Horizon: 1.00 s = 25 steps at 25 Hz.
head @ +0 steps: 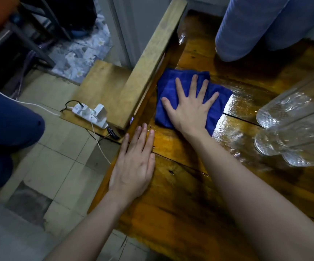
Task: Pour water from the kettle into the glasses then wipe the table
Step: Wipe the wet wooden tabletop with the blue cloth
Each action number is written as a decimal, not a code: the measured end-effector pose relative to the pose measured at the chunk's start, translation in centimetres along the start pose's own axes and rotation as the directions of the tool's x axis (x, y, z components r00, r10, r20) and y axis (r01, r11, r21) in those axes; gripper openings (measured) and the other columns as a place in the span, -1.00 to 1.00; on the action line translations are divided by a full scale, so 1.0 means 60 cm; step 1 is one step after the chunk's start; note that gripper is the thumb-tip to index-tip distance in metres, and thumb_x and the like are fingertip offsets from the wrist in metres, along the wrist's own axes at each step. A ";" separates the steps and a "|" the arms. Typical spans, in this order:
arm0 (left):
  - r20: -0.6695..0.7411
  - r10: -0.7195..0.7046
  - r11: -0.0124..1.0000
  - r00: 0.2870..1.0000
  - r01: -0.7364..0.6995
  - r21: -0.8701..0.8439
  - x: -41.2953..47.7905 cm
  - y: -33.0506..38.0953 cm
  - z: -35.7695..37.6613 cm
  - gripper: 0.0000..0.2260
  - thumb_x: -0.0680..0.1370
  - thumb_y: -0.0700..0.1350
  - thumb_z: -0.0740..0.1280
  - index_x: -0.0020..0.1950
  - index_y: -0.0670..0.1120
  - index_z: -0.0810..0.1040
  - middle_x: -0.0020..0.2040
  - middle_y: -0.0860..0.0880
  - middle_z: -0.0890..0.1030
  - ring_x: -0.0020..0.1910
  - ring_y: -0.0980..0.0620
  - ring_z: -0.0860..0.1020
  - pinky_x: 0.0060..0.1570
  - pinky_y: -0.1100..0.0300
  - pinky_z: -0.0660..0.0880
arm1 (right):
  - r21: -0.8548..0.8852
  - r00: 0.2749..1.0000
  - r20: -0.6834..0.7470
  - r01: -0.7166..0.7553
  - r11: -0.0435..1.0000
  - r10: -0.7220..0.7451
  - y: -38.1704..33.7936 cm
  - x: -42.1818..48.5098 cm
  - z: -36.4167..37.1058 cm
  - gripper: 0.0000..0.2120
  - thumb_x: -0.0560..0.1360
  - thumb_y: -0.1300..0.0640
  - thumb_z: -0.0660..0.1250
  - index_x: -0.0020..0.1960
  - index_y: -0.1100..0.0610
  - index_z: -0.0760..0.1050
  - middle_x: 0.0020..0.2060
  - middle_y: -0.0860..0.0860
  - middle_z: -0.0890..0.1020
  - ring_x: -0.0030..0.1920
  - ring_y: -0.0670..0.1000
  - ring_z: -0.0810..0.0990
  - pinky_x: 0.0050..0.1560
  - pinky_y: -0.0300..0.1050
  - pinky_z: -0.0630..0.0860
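Observation:
A folded blue cloth (167, 91) lies on the wet, glossy wooden table (180, 204) near its left edge. My right hand (191, 108) presses flat on the cloth with its fingers spread. My left hand (133, 166) rests flat on the table's left edge, fingers together, holding nothing. Several clear patterned glasses (287, 117) stand at the right edge of the view, close to the cloth. No kettle is in view.
A wooden beam (152, 59) runs along the table's left side. A white power strip (90, 114) with cables sits on a low board over the tiled floor. Another person's sleeve (255, 29) rests on the far table; a blue-clad knee (7, 119) is at left.

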State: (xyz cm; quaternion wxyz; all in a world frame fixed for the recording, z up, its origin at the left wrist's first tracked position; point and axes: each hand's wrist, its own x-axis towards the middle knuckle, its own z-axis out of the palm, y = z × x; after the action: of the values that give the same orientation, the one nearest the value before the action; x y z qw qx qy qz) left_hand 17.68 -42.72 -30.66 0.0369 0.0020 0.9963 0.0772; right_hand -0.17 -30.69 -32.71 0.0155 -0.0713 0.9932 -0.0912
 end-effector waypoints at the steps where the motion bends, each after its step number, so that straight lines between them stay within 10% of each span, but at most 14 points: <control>1: 0.004 0.000 1.000 1.000 0.000 0.000 0.000 0.001 -0.001 -0.48 0.65 0.02 -0.07 0.59 -0.10 -0.06 0.61 -0.07 -0.08 0.58 0.06 -0.14 0.54 -0.05 -0.04 | 0.010 1.000 -0.006 0.008 1.000 -0.008 0.002 -0.008 -0.001 -0.26 0.49 -0.43 -0.11 0.59 -0.13 0.02 0.60 0.15 -0.01 0.57 0.30 -0.11 0.42 0.50 -0.22; 16: -0.073 -0.006 1.000 0.997 0.007 0.024 -0.003 0.010 0.006 -0.47 0.63 0.03 -0.10 0.57 -0.14 0.05 0.59 -0.09 0.07 0.57 0.03 0.01 0.54 -0.01 -0.07 | 0.023 0.984 0.083 0.159 0.987 -0.161 0.134 -0.390 -0.045 -0.32 0.54 -0.36 0.01 0.59 -0.14 0.03 0.61 0.08 -0.02 0.59 0.21 -0.13 0.49 0.39 -0.07; 25: 0.033 0.113 0.992 0.993 -0.111 -0.056 -0.050 0.092 0.008 -0.44 0.63 0.13 -0.10 0.58 -0.08 0.01 0.60 -0.03 0.00 0.57 0.06 -0.07 0.53 -0.06 -0.14 | -0.017 0.991 0.038 -0.131 0.991 0.132 0.413 -0.487 -0.089 -0.32 0.52 -0.38 -0.05 0.58 -0.17 0.03 0.61 0.04 -0.02 0.59 0.17 -0.08 0.51 0.36 -0.03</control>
State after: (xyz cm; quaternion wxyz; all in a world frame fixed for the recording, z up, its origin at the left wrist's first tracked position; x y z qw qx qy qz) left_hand 20.68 -37.23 -30.10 0.0505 0.0583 0.9914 0.1059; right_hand 25.07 -1.40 -31.48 0.0402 -0.0074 0.9958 -0.0815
